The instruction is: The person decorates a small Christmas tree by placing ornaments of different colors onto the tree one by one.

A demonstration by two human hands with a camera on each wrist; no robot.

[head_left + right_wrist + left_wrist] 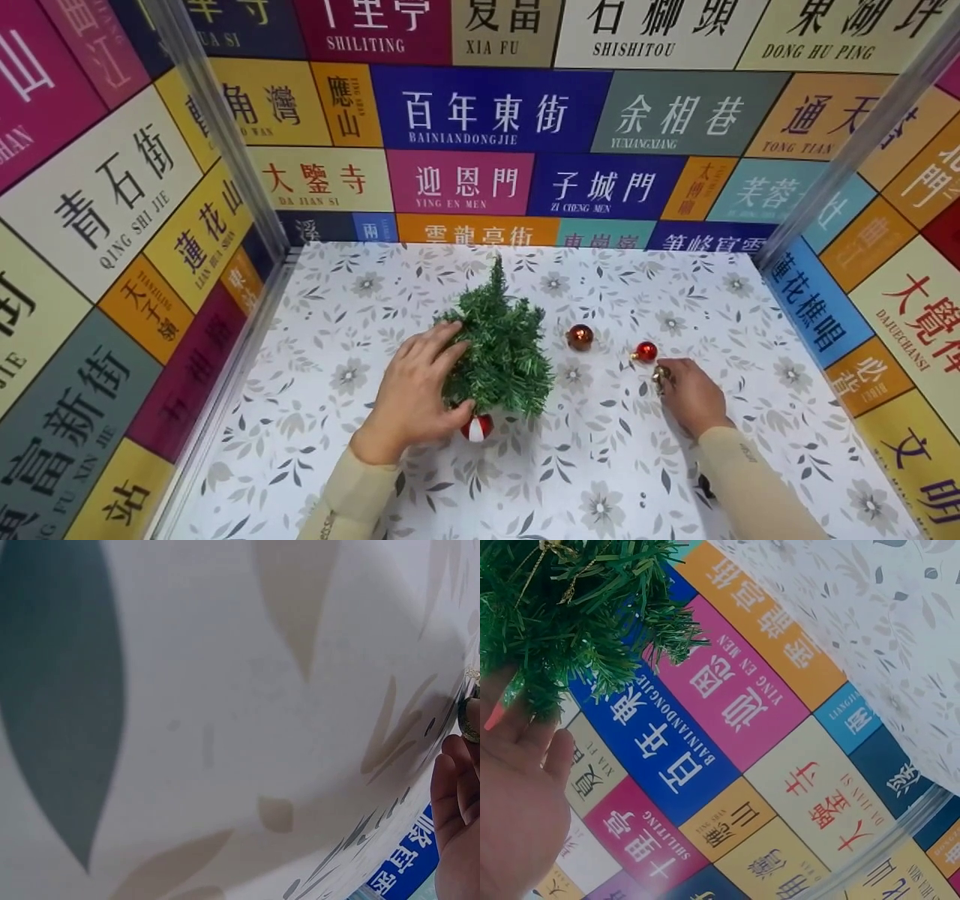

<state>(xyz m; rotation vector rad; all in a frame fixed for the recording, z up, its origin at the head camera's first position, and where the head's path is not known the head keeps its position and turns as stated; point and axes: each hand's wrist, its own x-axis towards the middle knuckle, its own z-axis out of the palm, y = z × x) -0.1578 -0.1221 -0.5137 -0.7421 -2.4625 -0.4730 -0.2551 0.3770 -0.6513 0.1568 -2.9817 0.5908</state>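
A small green Christmas tree (499, 352) stands on the table. My left hand (420, 390) holds its left side, the fingers bent over the branches and the thumb lower down. A red-and-white bauble (477, 428) shows beside that thumb, at the front of the tree. In the left wrist view the fingertips are partly hidden by branches, and gold cords (570, 586) hang among the needles. To the right, my right hand (694, 394) pinches a small gold-coloured bauble (661, 378) close over the table; the right wrist view shows only part of it.
A red bauble (646, 351) lies just beyond the right fingertips, and a brownish bauble (580, 337) between it and the tree. The tabletop (600, 450) has a white floral cover. Walls of coloured name panels (487, 112) enclose it at the back and sides.
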